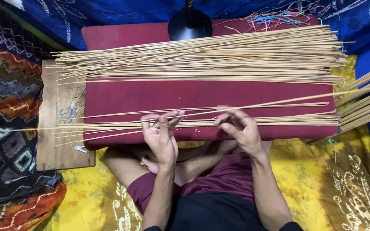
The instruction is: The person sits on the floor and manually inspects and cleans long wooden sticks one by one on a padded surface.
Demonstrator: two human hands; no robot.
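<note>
Across a maroon cushion [120, 96] laid over the lap, a far pile of thin sticks [202, 57] waits, while the left hand [161, 134] and right hand [238, 126] pinch one long stick [279, 102] above the near row [296, 121], fingers closed on it, apparently to line it up.

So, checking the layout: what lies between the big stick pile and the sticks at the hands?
In the head view, bare maroon cushion, crossed by a few loose sticks.

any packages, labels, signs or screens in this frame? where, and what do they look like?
None in view: no package, label, sign or screen.
What shows is thin tan sticks on a maroon cushion.
Left hand and right hand pinch sticks at its near edge.
</note>
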